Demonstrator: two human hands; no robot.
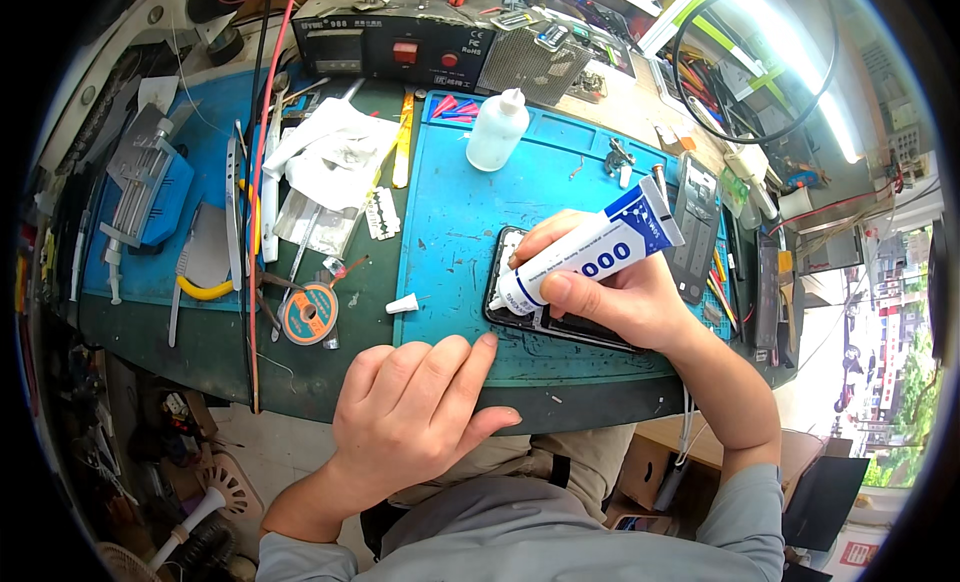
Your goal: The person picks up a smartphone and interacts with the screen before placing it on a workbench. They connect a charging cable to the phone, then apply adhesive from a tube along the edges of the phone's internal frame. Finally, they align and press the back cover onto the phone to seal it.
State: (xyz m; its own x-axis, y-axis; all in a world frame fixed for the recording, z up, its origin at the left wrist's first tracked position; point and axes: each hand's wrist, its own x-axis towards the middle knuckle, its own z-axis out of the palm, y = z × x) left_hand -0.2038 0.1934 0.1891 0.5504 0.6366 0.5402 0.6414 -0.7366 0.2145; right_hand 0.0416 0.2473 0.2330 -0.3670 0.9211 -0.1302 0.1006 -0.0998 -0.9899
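Note:
My right hand [610, 297] is closed around a white and blue glue tube [590, 247], thumb on the near side. The tube tilts down to the left, its nozzle tip at the left end of a black phone frame [512, 244]. Hand and tube hide much of the frame, which lies on the blue mat [440, 242]. My left hand [410, 402] is palm down at the mat's near edge, holding nothing. Its index finger reaches toward the frame's near left corner and its thumb is apart. A small white cap with a thin pin [402, 304] lies left of the frame.
A white squeeze bottle [497, 132] stands farther back on the mat. To the left are a solder spool [310, 313], white tissue [335, 152] and a blue clamp fixture [150, 187]. A black control box [390, 50] stands behind; a dark phone housing [694, 232] lies right.

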